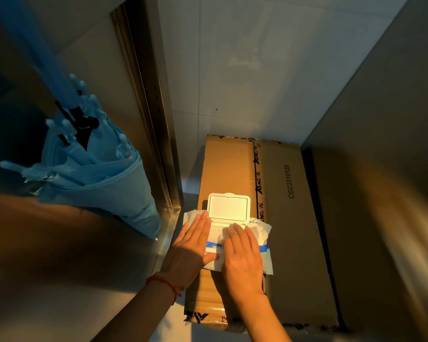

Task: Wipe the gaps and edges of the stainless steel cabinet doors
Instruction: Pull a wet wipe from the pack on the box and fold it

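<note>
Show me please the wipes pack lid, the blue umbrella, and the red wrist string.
wipes pack lid [229, 208], head view, middle of the open flap
blue umbrella [94, 183], head view, folded fabric
red wrist string [167, 283], head view, strand on the left wrist
</note>
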